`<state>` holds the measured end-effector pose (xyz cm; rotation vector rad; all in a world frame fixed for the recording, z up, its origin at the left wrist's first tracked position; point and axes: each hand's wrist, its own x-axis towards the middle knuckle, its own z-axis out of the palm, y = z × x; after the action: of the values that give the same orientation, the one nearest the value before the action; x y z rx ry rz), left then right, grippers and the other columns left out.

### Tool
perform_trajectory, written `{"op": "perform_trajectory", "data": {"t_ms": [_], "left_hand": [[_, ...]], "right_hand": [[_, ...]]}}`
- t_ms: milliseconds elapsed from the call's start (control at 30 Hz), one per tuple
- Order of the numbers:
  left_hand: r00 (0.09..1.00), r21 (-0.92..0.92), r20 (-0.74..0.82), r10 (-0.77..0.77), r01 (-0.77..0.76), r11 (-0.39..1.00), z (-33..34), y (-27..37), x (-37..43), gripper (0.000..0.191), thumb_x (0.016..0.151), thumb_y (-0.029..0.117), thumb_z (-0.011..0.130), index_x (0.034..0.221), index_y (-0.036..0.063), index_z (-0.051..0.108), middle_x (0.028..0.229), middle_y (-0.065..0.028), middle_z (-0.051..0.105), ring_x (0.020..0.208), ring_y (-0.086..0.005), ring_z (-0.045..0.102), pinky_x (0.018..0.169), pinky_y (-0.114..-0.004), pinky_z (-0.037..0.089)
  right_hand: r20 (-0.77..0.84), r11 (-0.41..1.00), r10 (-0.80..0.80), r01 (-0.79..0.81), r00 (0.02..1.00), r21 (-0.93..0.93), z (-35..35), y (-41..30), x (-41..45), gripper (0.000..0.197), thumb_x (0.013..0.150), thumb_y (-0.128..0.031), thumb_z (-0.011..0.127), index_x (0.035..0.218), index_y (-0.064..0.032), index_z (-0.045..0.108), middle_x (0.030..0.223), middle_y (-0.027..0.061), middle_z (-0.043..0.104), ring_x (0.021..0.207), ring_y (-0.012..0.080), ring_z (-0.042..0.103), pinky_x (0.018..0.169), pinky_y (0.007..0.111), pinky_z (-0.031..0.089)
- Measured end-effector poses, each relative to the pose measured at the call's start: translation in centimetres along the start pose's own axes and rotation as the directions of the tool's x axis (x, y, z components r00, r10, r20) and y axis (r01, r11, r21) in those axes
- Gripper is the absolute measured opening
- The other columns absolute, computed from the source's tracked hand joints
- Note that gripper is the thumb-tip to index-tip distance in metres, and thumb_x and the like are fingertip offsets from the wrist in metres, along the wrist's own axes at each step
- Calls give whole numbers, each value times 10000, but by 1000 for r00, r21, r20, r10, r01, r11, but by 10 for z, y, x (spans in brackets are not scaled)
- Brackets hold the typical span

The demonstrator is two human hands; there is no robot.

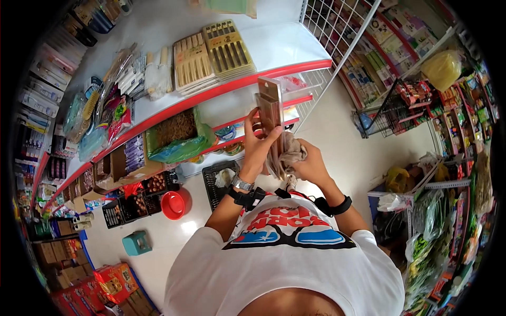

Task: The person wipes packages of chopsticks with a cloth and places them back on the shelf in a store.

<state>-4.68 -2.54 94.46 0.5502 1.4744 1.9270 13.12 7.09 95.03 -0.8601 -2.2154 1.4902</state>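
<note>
Between my two hands, in front of my chest, a stack of flat clear-plastic blister packs (270, 106) stands on edge, its contents brownish and hard to make out. My left hand (259, 142) grips the stack from the left, thumb across its near face. My right hand (310, 160) holds a crumpled grey-brown cloth (292, 150) against the packs' right side. Beyond them, the white shelf (280, 43) with a red edge carries packs of light wooden chopsticks (193, 59) and yellow-backed packs of dark chopsticks (229, 47).
Bagged brushes (91, 106) and other wares lie along the shelf's left part. Below are a green-lined box (178, 134), black crates (138, 207), a red basin (173, 205) and a teal stool (136, 242). A wire-grid panel (336, 23) stands at the shelf's right end; stocked racks line the right side.
</note>
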Motion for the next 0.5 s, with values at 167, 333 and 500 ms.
{"op": "perform_trajectory", "data": {"t_ms": [167, 333, 500], "left_hand": [[993, 121, -2, 115, -113, 986, 70, -28, 52, 947, 976, 258, 929, 1729, 128, 371, 1532, -133, 517, 1383, -229, 573, 1096, -391, 576], [986, 142, -57, 156, -147, 979, 115, -42, 89, 889, 1013, 197, 891, 1733, 99, 379, 1574, -137, 509, 1401, -224, 597, 1118, -390, 587], [978, 34, -158, 133, -129, 991, 148, -50, 106, 781, 1013, 231, 883, 1665, 35, 502, 1566, -124, 571, 1506, -256, 532, 1232, -423, 474]], "right_hand": [[41, 981, -1, -7, 999, 196, -83, 40, 51, 490, 858, -49, 860, 1328, 42, 757, 1121, 105, 835, 1029, 149, 758, 964, 351, 612], [105, 953, -16, -16, 994, 302, -149, 54, 104, 402, 890, 10, 801, 1288, 61, 766, 1117, 79, 830, 1014, 132, 760, 961, 330, 613], [209, 910, -4, -83, 978, 405, -193, 79, 153, 284, 922, -28, 784, 1191, 63, 779, 1083, 75, 832, 964, 129, 764, 927, 311, 615]]}}
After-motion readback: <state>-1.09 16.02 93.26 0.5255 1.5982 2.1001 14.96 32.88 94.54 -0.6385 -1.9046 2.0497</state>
